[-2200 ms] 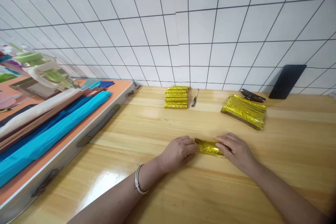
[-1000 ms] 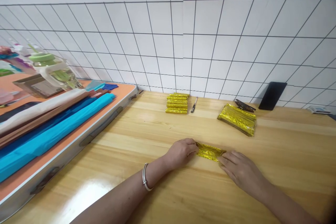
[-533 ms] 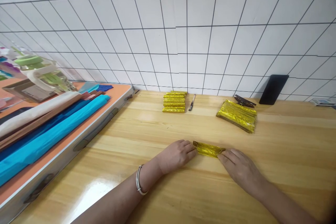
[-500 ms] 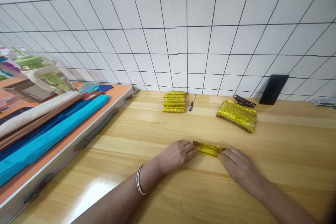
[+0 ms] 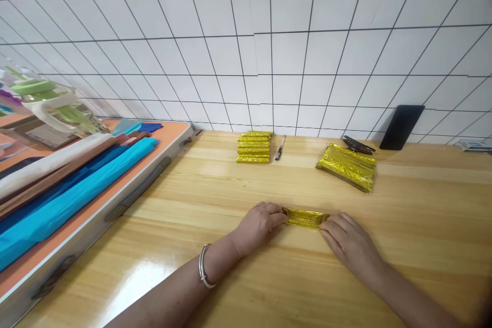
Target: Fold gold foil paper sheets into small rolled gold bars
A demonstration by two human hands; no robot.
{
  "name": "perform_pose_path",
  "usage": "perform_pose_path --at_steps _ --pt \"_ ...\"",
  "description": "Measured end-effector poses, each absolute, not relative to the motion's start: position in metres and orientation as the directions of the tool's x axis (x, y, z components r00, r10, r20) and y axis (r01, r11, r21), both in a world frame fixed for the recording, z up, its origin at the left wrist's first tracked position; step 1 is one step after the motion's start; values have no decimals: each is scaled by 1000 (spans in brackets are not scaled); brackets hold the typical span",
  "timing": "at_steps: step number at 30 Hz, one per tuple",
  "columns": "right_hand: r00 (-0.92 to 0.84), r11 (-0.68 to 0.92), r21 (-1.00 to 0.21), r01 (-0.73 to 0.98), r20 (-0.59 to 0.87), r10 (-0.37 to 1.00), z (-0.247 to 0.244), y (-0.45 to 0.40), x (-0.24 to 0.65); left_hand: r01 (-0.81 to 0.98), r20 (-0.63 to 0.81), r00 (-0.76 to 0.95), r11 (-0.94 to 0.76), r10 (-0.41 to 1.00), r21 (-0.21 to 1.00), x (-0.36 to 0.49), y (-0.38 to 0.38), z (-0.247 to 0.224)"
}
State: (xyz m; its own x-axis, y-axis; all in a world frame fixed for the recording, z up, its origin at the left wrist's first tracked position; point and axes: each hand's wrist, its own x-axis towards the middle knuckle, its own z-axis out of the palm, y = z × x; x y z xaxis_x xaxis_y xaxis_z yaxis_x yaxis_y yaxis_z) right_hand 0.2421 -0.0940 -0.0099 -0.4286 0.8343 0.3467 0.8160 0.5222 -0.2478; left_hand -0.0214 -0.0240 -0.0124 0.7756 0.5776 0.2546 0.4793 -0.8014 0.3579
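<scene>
A narrow strip of shiny gold foil [image 5: 305, 218] lies across the wooden table between my hands. My left hand [image 5: 263, 223] pinches its left end, fingers closed; a silver bangle circles that wrist. The right end is gripped by my right hand [image 5: 348, 241], whose fingers are also closed. Beyond them, several folded gold foil strips [image 5: 253, 147] lie in a row near the wall. A flat stack of gold foil sheets [image 5: 348, 166] sits farther to the right. Fingertips partly hide both ends of the strip.
A pen [image 5: 280, 147] lies beside the folded strips. Behind the sheet stack is a dark hair clip [image 5: 358, 145], and a black phone [image 5: 402, 127] leans against the tiled wall. At left, an orange-topped board [image 5: 169, 139] bears rolled coloured paper [image 5: 84, 189] and a green-lidded bottle [image 5: 57, 102].
The strip's raised edges look flatter and its ends less folded up. Both hands stay at its ends with only slight finger movement. The camera view has shifted a little.
</scene>
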Motion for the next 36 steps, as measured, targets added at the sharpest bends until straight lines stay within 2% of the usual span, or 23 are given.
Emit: perform_pose_path --at_steps 4,9,14,25,36 --pt "-359 440 -363 821 271 893 -6 -97 242 504 250 706 -718 663 480 -22 -25 -15" --pt "-284 348 -425 836 207 936 -10 -98 242 537 189 652 -624 734 568 -22 -31 -10" --pt "-244 302 -426 853 185 952 -15 -95 243 590 151 600 -562 786 579 -19 -36 -6" --pt "-165 240 -402 884 212 963 -15 -90 238 739 139 428 -434 893 515 -6 -47 -4" --pt "-169 253 -409 877 230 958 -19 -87 242 708 146 408 -414 901 573 -7 -42 -6"
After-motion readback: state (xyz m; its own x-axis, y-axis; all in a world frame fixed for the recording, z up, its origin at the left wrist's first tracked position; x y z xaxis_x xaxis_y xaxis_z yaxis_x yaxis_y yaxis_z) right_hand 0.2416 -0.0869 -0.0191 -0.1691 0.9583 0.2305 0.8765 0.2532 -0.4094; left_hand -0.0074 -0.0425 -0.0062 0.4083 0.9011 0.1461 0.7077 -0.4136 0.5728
